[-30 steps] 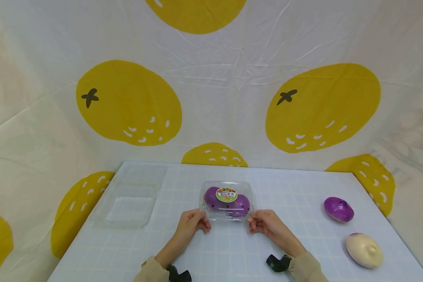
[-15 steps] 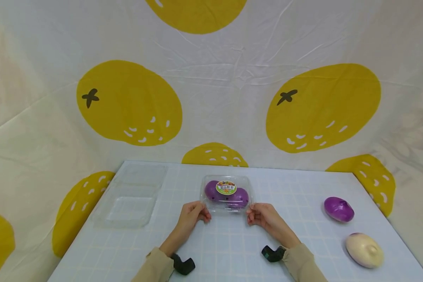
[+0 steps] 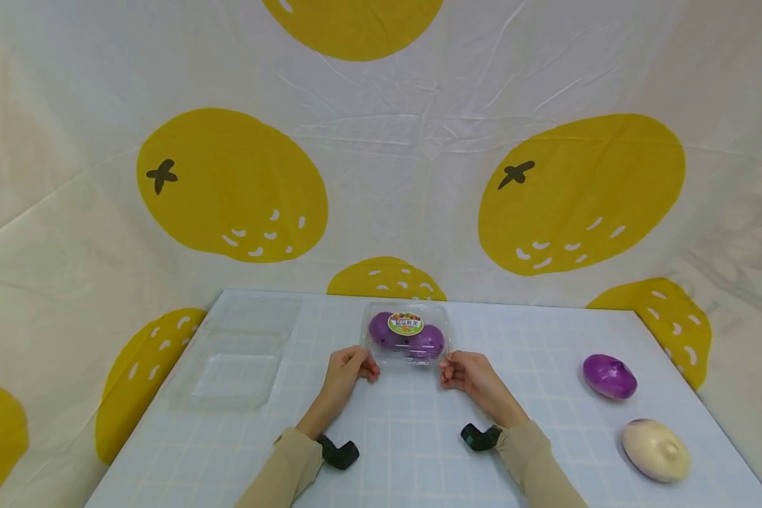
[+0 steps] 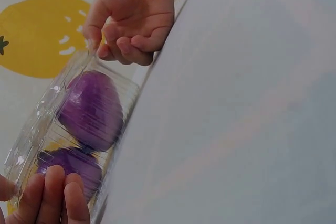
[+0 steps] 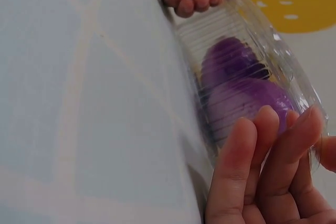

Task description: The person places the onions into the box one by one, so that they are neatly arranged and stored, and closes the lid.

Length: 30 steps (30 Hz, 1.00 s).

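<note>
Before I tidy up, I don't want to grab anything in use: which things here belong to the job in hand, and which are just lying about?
Job in hand:
labelled box, held at its near corners
two purple bulbs inside it

Apparently just lying about:
open box, on the left, untouched
loose bulb, on the right, untouched
pale bulb, nearer, also untouched

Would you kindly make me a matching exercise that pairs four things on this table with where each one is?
Things
1. labelled clear box
2. open clear container
3. loose purple bulb
4. pale bulb

Places
A. right side of the table, nearer the person
B. right side of the table, farther from the person
C. held at its near corners by the left hand and right hand
D. left side of the table

Right pairs: 1-C, 2-D, 3-B, 4-A
</note>
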Tool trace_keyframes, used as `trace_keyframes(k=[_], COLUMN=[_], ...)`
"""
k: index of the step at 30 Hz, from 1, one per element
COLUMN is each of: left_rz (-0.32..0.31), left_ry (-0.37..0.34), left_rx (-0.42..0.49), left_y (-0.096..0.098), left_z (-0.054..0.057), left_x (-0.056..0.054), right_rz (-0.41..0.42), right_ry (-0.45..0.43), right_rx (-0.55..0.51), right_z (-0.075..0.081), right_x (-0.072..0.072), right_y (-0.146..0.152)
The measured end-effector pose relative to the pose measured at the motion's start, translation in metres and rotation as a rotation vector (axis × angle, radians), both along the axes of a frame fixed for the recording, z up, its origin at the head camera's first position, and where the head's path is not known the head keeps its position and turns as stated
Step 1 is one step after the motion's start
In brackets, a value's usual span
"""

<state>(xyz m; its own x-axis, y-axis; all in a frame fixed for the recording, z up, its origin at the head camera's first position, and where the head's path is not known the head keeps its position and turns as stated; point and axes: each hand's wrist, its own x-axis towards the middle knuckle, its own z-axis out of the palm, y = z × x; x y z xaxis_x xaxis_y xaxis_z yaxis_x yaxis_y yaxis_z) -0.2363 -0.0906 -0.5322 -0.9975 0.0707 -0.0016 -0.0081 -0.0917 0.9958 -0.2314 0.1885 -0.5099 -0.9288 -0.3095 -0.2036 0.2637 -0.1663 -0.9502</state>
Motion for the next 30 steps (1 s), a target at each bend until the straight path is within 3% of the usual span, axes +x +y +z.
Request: trace_keyframes(k=[13,20,30], left_rz=[0.063,0.102,0.134], left_ry=[0.079,0.091,0.149], left_rx=[-0.023,-0.018,-0.052], left_y=[0.004,0.007,0.008], left_z=[-0.002,-0.005,-0.006], left_x=[-0.022,-0.034,-0.04], right_rz=[-0.093,-0.192,-0.322], right_ry=[-0.022,-0.06,-0.088], right_rx=[-0.014,-0.031,-0.035], right_z=[0.0,-0.001,0.003], right_x=[-0.019,-0.029,-0.035], right_y=[-0.007,-0.013,-0.021])
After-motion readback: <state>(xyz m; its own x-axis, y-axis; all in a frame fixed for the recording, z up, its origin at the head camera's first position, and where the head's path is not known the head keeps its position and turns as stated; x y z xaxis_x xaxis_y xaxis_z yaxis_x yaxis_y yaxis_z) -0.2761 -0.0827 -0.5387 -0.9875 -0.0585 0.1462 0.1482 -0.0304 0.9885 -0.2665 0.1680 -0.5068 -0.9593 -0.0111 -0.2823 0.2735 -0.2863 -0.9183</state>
